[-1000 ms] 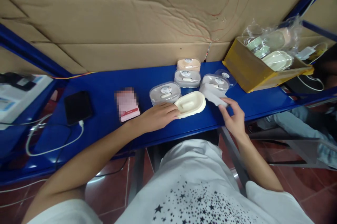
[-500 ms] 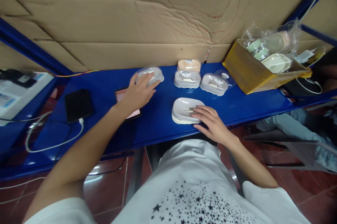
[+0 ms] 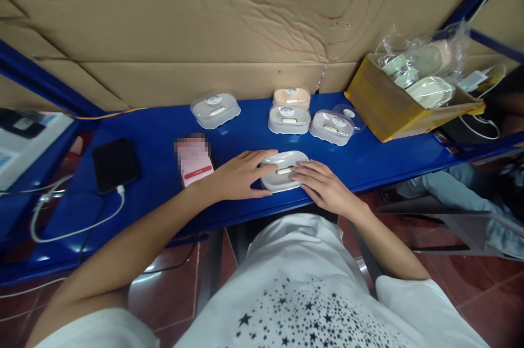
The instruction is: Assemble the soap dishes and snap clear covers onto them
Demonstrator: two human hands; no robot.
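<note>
A pale grey oval soap dish (image 3: 280, 177) lies flat near the table's front edge, with a small white bar across its middle. My left hand (image 3: 242, 174) holds its left side, thumb at the near edge and fingers along the far rim. On the right side, my right hand (image 3: 323, 183) curls its fingers over the rim, the fingertips close to the white bar. Part of the dish's right end is hidden under them. A phone (image 3: 195, 162) with a lit pink screen lies just beyond my left forearm.
At the back stand several similar dishes with clear lids: a grey one (image 3: 216, 111), a peach one (image 3: 292, 97) and others. A cardboard box (image 3: 387, 111) of wrapped items is at the right. A black device (image 3: 115, 165) with a white cable lies left. A seated person's leg (image 3: 454, 192) shows right.
My left hand has left the lidded dish at the back left and come right and nearer, onto the front dish. My right hand stays at that dish. The phone is now uncovered.
</note>
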